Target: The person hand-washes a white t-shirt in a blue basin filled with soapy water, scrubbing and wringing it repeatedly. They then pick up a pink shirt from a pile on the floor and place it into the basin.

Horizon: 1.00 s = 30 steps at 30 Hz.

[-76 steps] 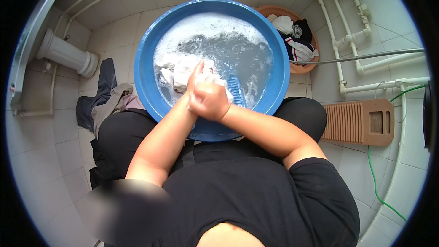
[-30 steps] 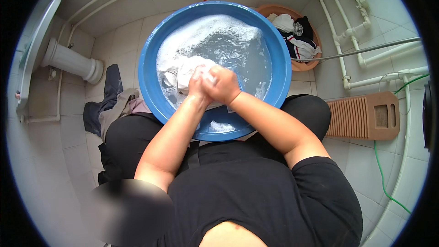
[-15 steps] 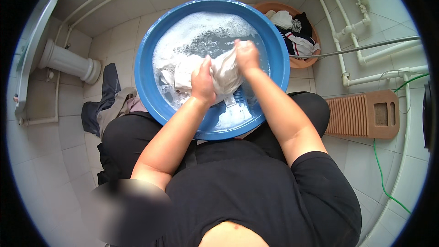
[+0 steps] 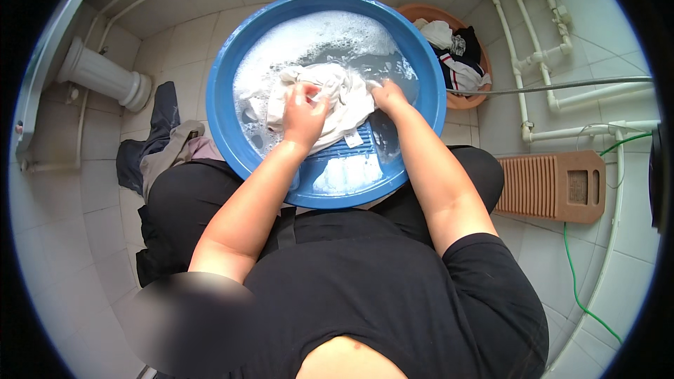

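Two hands at work in the head view, apart from each other, both on a white garment (image 4: 330, 102). Left hand (image 4: 303, 114) closed in a fist over a bunch of the wet cloth, knuckles up, near the garment's middle. Right hand (image 4: 388, 95) gripping the garment's right edge, fingers curled into the fabric — just at the waterline. Garment lying inside a round blue basin (image 4: 232, 63), partly draped over a blue ribbed washboard (image 4: 347, 161) that slopes down toward the near rim. Soapy water (image 4: 316, 38) with white foam filling the far half of the basin. Basin resting on the tiled floor, between the person's knees in black trousers.

Around it — an orange tub (image 4: 472, 98) of mixed laundry just beyond the basin's right rim, a brown washboard (image 4: 554, 186) flat on the tiles to the right, a heap of dark and grey clothes (image 4: 158, 147) to the left, a white pedestal base (image 4: 105, 77) further left, white pipes (image 4: 540, 63) along the wall.
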### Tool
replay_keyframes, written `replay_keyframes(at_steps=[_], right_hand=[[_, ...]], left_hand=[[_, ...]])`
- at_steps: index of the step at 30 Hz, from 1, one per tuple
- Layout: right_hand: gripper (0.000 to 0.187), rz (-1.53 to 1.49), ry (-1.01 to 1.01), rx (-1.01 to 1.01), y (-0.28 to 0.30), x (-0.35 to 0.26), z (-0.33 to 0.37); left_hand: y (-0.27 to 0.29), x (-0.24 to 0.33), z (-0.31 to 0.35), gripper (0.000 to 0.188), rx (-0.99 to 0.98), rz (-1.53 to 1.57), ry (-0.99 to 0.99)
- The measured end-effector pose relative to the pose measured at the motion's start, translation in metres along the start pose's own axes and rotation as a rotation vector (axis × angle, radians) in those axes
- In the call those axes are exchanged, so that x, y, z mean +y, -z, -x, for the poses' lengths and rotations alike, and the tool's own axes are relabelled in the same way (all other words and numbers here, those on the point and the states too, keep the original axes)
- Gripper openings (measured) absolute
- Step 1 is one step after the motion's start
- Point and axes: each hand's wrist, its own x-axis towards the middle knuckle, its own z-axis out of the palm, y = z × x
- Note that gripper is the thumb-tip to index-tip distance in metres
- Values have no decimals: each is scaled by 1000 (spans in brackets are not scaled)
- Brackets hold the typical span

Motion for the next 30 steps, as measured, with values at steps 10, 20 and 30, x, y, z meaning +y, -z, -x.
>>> replay_keyframes(at_steps=[10,20,30], right_hand=[[26,-1082,94,538,40,-29,17],[25,162,761,-44,33,0,37],[13,-99,813,276,58,-33,63]], left_hand=[[22,13,21,31,-415,-641,-295],[39,10,15,11,-376,-516,-243],[64,-11,23,16,-504,-593,-168]])
